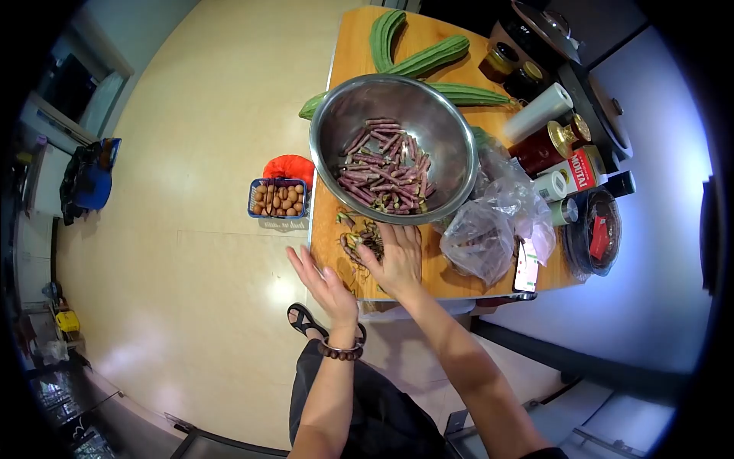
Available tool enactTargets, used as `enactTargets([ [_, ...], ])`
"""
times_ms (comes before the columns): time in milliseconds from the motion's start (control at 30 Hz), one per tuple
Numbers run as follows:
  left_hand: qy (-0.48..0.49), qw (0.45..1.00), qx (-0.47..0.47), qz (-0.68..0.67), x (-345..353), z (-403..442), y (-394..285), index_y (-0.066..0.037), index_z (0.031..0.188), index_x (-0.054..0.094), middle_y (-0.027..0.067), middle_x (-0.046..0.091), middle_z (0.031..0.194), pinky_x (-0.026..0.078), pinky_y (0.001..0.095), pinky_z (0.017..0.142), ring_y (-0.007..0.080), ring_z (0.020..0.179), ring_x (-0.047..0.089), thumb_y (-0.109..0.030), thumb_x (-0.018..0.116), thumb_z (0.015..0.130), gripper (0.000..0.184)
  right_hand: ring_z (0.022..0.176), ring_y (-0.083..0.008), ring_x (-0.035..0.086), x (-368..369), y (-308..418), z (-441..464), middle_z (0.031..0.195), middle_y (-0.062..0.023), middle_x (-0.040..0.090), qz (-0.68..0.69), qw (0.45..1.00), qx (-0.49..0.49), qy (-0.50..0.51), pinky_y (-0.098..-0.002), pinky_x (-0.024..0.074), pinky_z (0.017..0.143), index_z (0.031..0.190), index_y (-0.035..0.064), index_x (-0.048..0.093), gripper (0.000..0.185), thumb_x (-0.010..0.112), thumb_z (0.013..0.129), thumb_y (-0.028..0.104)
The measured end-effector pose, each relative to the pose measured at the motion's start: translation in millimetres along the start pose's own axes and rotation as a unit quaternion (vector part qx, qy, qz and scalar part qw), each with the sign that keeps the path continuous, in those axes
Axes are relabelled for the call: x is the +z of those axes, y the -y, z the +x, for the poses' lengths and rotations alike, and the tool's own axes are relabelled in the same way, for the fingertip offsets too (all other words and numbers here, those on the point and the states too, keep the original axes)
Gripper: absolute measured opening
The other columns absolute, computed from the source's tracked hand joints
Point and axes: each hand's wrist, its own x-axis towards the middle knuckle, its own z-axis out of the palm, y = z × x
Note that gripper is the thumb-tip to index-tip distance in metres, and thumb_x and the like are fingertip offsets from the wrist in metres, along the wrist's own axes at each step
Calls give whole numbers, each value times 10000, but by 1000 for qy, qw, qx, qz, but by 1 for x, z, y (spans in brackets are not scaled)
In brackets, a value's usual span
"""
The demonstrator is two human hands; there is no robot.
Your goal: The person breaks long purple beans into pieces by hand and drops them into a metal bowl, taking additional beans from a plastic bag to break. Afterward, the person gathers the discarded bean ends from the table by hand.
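Note:
My left hand is open at the table's left edge, fingers stretched out and nothing in it. My right hand lies flat, fingers extended, beside a small pile of bean trimmings, its thumb at the pile's edge. Just beyond, its fingertips are close to the rim of a large steel bowl; I cannot tell if they touch it. Inside the bowl are many short pieces of purple long beans. A bracelet of dark beads circles my left wrist.
Ridged green gourds lie behind the bowl. Right of it are clear plastic bags, a phone, jars and a roll of plastic bags. Below the table's left edge, a blue basket holds brown eggs or nuts.

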Motion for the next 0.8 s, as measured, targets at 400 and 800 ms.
enactTargets([
  [400, 232, 920, 153, 276, -5, 59, -12, -82, 1219, 519, 131, 280, 1427, 135, 547, 1046, 367, 1339, 167, -258, 377, 929, 368, 1197, -364, 354, 3, 13, 5, 1290, -124, 462, 3, 998, -34, 59, -483, 240, 991, 1301, 54, 423, 580, 496, 852, 415],
  [800, -12, 976, -69, -207, 10, -7, 2, 20, 1405, 125, 135, 103, 1483, 77, 347, 1109, 242, 1370, 94, -351, 220, 976, 575, 1190, -367, 366, 9, 12, 10, 1305, -154, 439, 52, 992, -63, 101, -455, 246, 997, 1239, 86, 501, 443, 478, 870, 330],
])
